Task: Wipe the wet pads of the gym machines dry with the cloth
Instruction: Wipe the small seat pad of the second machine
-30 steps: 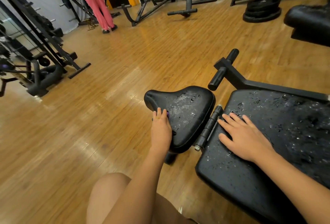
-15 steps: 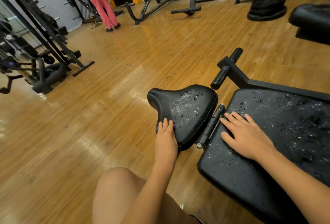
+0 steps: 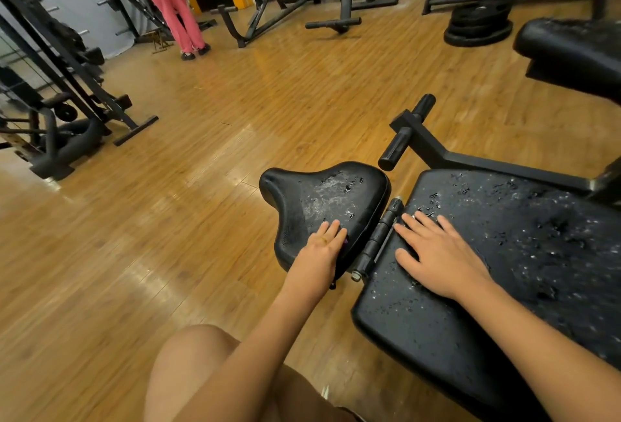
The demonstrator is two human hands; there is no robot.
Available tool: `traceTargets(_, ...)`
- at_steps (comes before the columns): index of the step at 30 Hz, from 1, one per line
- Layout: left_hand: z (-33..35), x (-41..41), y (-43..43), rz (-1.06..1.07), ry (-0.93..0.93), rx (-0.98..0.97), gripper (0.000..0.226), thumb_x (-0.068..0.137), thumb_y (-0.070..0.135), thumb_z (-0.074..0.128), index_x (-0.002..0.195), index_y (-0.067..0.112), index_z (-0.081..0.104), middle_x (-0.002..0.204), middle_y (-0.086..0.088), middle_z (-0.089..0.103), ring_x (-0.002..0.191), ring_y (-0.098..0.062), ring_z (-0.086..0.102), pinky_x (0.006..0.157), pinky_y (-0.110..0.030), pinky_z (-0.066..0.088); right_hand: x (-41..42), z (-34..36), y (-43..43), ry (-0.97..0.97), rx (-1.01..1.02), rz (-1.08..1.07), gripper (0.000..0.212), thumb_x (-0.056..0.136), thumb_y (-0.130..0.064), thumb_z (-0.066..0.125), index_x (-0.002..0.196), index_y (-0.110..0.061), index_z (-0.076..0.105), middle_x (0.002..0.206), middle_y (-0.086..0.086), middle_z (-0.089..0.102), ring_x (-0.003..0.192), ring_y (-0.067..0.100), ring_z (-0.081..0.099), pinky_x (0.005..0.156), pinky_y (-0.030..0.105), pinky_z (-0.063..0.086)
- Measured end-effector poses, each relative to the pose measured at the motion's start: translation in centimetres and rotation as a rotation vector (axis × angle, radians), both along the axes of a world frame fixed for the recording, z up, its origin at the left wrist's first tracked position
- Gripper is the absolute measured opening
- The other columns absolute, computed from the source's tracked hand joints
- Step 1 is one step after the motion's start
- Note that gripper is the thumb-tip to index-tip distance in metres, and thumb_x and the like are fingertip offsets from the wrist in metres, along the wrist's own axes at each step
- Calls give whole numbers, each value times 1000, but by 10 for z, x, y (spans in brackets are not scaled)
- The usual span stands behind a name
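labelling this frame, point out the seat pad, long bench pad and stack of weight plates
seat pad (image 3: 322, 196), head view, wet top surface
long bench pad (image 3: 521, 253), head view, droplet-covered top
stack of weight plates (image 3: 479, 26), head view, its side

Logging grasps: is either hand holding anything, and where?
No grip. Left hand presses a purple scrap, likely cloth, onto the seat pad; right hand lies flat on the bench pad.

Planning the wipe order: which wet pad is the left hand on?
The small saddle-shaped seat pad, left of the hinge; the right hand lies flat on the larger rectangular pad.
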State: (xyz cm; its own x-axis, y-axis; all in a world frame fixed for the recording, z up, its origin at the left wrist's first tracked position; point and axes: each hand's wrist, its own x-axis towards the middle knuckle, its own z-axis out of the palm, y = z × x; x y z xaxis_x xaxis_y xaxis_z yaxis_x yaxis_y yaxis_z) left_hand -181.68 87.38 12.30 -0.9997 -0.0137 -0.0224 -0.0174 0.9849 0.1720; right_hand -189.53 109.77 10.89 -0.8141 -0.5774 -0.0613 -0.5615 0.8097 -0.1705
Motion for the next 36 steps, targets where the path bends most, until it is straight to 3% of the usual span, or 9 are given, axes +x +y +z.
traceTargets(6, 6, 8, -33, -241, -99, -83, 54, 104, 9, 37, 156, 18, 25, 165, 1, 9, 152, -17, 9, 118, -29, 17, -1, -2, -2, -1, -9, 2, 61, 99, -53, 19, 155, -28, 17, 163, -7, 10, 150, 11, 1, 121, 38, -3)
traceTargets(10, 7, 1, -53, -341, -131, -25, 53, 102, 6, 39, 154, 18, 33, 164, 0, 16, 152, -18, 14, 119, -39, 27, -1, -2, -1, 3, -8, -4, 62, 99, -53, 19, 155, -28, 18, 163, -7, 10, 149, 11, 1, 122, 39, -3)
traceTargets(15, -3, -39, -26, -280, -66, 3, 48, 106, 19, 37, 154, 24, 32, 165, 4, 16, 152, -16, 12, 114, -46, 33, -3, -1, -2, -5, -19, -6, 61, 99, -53, 20, 155, -29, 17, 163, -7, 10, 149, 11, 1, 122, 39, -2)
traceTargets(22, -7, -31, -29, -288, -110, 21, 51, 106, 15, 36, 155, 23, 28, 165, 3, 13, 152, -21, 10, 114, -49, 32, 1, 4, -1, -1, -12, 4, 60, 99, -52, 21, 155, -28, 18, 162, -7, 11, 150, 12, 2, 119, 37, -4)
traceTargets(26, -17, -23, -36, -310, -65, 48, 52, 105, 14, 38, 155, 22, 28, 165, 4, 12, 153, -20, 7, 121, -40, 18, 0, 3, -1, 1, -20, -1, 60, 99, -52, 22, 155, -28, 18, 162, -7, 11, 150, 12, 1, 119, 36, -5)
traceTargets(30, -14, -49, -25, -326, -32, 76, 49, 105, 14, 39, 154, 20, 32, 164, 1, 17, 152, -19, 9, 122, -40, 12, -2, 1, -2, -3, -24, -10, 61, 99, -53, 21, 155, -29, 18, 162, -8, 10, 149, 11, 0, 120, 37, -5)
traceTargets(36, 2, -80, -2, -282, -71, 78, 48, 106, 14, 37, 154, 17, 32, 164, -1, 19, 152, -21, 12, 118, -45, 25, -1, 1, -2, 5, -31, -3, 61, 99, -52, 22, 154, -28, 20, 162, -7, 12, 149, 11, 1, 120, 37, -4)
